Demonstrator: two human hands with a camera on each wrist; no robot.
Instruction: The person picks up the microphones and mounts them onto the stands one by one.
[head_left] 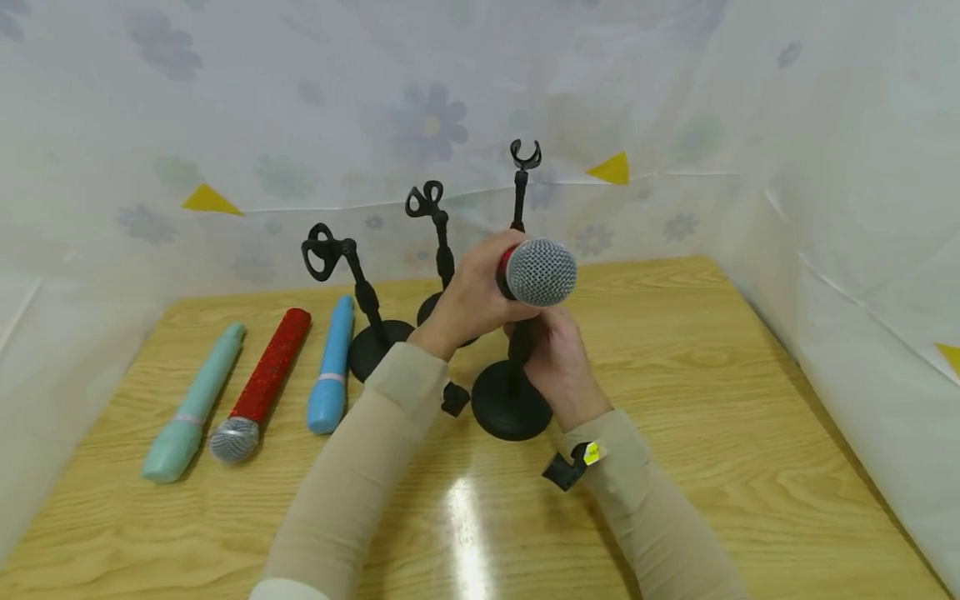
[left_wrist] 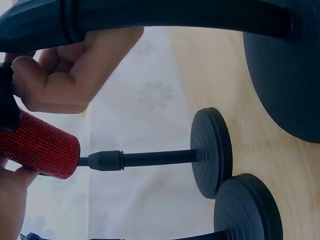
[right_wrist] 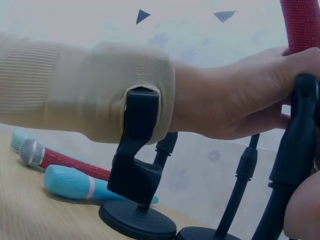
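My left hand (head_left: 476, 287) grips a microphone (head_left: 542, 273) with a silver mesh head and a sparkly red body (left_wrist: 45, 150); in the head view the mesh end faces the camera. Just below it, my right hand (head_left: 561, 367) holds the pole of a black microphone stand (head_left: 512, 404), its curled fingers (left_wrist: 65, 90) showing in the left wrist view. The round base of this stand is on the table. Beyond the hands, a black clip (head_left: 526, 155) tops a thin pole. I cannot tell where that pole joins, because the hands and microphone hide it.
Two more black stands (head_left: 381, 350) (head_left: 442, 279) with clips are left of the hands. On the table's left lie a mint microphone (head_left: 191, 408), a red one (head_left: 272, 367) with a silver head and a blue one (head_left: 330, 375). A flowered sheet (head_left: 375, 100) hangs behind the wooden table (head_left: 712, 400).
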